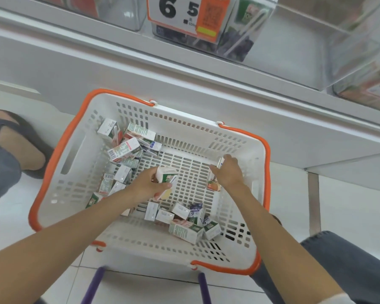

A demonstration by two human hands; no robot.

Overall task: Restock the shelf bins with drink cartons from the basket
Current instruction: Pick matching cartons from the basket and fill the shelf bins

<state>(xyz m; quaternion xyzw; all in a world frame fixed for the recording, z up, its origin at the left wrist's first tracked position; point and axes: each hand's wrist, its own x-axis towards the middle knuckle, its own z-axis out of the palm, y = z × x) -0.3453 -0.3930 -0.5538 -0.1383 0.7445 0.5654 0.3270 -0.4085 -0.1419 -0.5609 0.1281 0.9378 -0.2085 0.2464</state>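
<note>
Both fingers (162, 185) around cartons (166, 175) (basket (75, 150))

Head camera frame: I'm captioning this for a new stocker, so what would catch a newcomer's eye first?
The white basket with orange handles fills the middle of the floor, with small drink cartons heaped at its far left and near corners. Both hands are inside it: the left hand holds a green and white carton, the right hand grips another by the right wall. Above, a price tag reading 6 5 hangs on a clear shelf bin.

one white basket (79, 150) with orange rim, roughly twenty small drink cartons (123, 149), three clear shelf bins (239, 29), one price tag (178, 14).
</note>
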